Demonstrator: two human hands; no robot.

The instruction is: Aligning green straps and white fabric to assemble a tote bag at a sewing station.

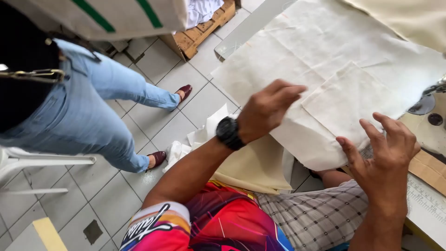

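Observation:
My left hand [268, 109], with a black watch on the wrist, lies flat on a stack of cream cloth pieces [297, 65] spread over a sewing table. Its fingers press the large sheet just left of a smaller square cloth piece [350, 100]. My right hand [388, 148] hovers with fingers spread at the near edge of that smaller piece, touching or nearly touching it. Neither hand grips anything.
A sewing machine base [429, 109] sits at the right edge. A person in blue jeans and dark red shoes [93, 111] walks past on the tiled floor at left, carrying a cardboard box [107, 16]. A wooden pallet [204, 28] lies behind. Cloth scraps [195, 139] lie on the floor.

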